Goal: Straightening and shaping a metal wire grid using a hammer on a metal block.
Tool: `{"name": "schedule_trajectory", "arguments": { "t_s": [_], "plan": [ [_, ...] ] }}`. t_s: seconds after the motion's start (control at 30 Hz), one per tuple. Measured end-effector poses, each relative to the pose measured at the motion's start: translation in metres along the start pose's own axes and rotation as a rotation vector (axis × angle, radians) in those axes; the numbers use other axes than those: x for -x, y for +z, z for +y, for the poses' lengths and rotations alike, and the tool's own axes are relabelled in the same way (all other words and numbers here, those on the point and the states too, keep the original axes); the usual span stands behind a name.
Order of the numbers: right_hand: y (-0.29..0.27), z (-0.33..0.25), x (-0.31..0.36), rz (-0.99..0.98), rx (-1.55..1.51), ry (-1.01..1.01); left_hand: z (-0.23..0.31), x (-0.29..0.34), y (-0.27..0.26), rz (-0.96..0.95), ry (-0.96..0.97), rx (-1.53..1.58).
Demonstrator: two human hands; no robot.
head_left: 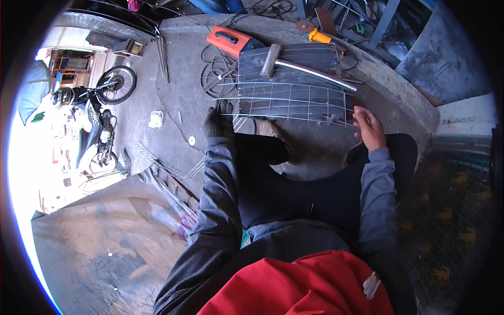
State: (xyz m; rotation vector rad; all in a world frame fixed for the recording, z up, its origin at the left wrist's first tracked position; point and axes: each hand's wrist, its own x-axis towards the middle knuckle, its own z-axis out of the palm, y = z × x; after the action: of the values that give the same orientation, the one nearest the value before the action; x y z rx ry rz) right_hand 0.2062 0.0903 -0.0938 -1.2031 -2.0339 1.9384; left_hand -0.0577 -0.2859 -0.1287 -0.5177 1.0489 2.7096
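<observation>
A strip of welded wire mesh [289, 100] spans the space before my knees, over a dark slatted plate [315, 56]. My left hand [218, 124], in a dark glove, is closed on the mesh's left end. At the right end, the fingers of my bare right hand [369, 127] pinch its edge; the exact grip is partly hidden. Beyond the mesh, a hammer with a metal head [270, 61] lies on the plate, its shiny handle [315, 74] slanting toward the right.
An orange machine [230, 41] with a black handle and coiled cable [209, 73] stands beyond the plate. A yellow angle grinder [319, 36] lies by the concrete ledge. Far left stands a motorcycle [100, 113]. More mesh [157, 164] and a tarp [113, 236] are at left.
</observation>
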Motion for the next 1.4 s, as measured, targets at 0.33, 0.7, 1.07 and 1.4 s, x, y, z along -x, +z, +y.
{"name": "schedule_trajectory", "arguments": {
  "t_s": [0.33,0.7,1.07,1.4],
  "plan": [
    [0.021,0.020,-0.011,-0.032,0.133,0.009,-0.027,-0.091,-0.098,-0.545,-0.211,-0.159],
    [0.014,-0.009,0.005,-0.098,-0.356,0.035,-0.001,-0.048,-0.057,-0.039,-0.097,-0.350],
    [0.015,-0.024,0.010,-0.025,-0.619,0.035,0.034,0.001,0.004,0.030,-0.234,-0.225],
    [0.018,-0.021,0.008,0.001,-0.637,0.008,0.048,0.010,0.007,-0.080,-0.290,-0.314]
  ]
}}
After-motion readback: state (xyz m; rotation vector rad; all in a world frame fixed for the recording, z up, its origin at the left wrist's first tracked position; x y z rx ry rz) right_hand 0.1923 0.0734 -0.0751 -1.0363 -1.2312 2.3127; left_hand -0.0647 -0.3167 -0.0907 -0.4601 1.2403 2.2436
